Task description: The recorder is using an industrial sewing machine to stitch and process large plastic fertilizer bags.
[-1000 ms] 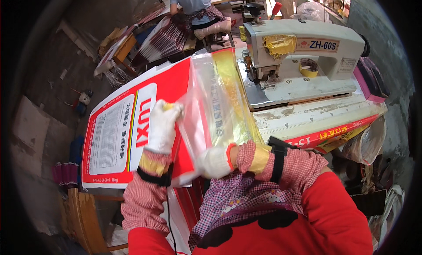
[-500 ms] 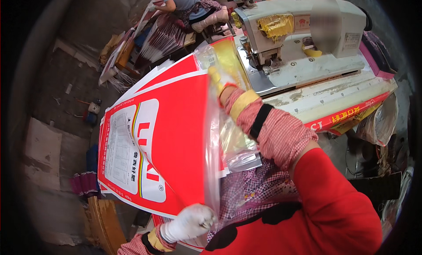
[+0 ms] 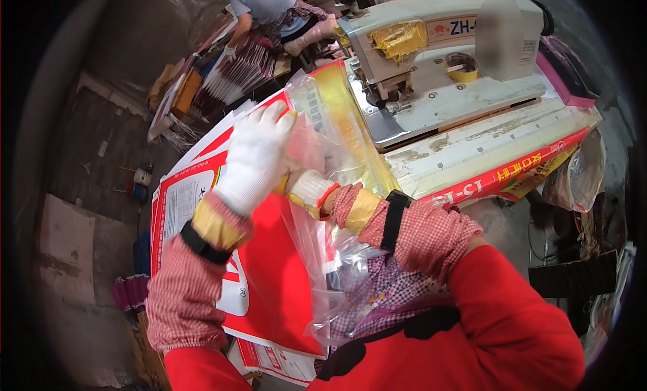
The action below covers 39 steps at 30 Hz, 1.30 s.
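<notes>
A red and white printed bag point(image 3: 273, 276) lies on a stack in front of me, with a clear plastic liner point(image 3: 306, 270) sticking out along its right edge. My left hand point(image 3: 253, 158), in a white glove, is over the bag's upper part. Its fingers are bent and pressed together beside the liner's top end; whatever they pinch is hidden. Just below and to the right, my right hand point(image 3: 309, 187) wears a white glove with yellow on it. It reaches toward the liner under my left hand, its fingers mostly covered.
A white industrial sewing machine point(image 3: 438, 51) stands at the upper right, a yellow tape roll point(image 3: 461, 68) on its bed. Yellow and clear packaging point(image 3: 344, 115) lies beside the bag. A co-worker point(image 3: 263, 14) bends over a pile of bags point(image 3: 246, 71) at the far left. A pink-edged box point(image 3: 566, 74) sits far right.
My left hand has left the bag's lower corner and moved up to its upper part. My right hand has come down and left from the upper corner. The bag's lifted edge has dropped lower.
</notes>
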Tool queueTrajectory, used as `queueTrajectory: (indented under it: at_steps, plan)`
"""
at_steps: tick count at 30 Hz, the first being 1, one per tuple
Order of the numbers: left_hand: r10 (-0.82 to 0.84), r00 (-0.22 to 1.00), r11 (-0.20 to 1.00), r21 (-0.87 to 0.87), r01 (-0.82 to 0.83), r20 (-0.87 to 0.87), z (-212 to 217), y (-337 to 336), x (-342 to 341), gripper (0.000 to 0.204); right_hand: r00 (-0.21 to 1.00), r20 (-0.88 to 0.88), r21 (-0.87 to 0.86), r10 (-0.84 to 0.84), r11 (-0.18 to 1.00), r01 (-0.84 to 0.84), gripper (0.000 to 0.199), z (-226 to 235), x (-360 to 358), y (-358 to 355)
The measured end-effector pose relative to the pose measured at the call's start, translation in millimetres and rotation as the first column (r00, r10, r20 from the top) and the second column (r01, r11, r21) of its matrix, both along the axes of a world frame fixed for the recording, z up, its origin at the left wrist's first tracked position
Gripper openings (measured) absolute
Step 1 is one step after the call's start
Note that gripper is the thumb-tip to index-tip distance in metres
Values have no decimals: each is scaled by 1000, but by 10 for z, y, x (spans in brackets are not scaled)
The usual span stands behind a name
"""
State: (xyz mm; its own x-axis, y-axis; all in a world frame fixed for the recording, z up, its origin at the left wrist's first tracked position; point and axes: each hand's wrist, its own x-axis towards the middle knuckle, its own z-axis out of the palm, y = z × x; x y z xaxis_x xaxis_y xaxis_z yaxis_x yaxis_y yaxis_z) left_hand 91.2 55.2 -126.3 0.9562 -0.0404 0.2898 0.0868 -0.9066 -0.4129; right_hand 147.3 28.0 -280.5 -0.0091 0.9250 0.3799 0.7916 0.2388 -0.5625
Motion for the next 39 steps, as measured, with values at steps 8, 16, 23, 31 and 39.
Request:
queueTrajectory:
  at_steps: [8, 16, 23, 31, 39]
  plan:
    - [180, 865, 984, 71, -166, -469, -592, 35, 418, 20, 909, 299, -138, 291, 955, -261, 25, 170, -64, -250]
    - [410, 901, 857, 400, -326, -142, -536, 526, 618, 7, 851, -507, -310, 137, 892, -328, 77, 213, 10, -335]
    - [245, 966, 841, 478, -253, 80, -801, 846, 867, 11, 941, -37, -220, 335, 916, -335, 55, 129, 79, -274]
    - [575, 808, 795, 319, -516, -126, -272, 1034, 1078, 16, 801, -543, -200, 253, 887, -416, 35, 73, -445, -484]
    - [469, 879, 765, 537, -355, -88, 985, 781, 1387, 23, 751, -481, -224, 453, 765, -604, 29, -40, -720, -1370]
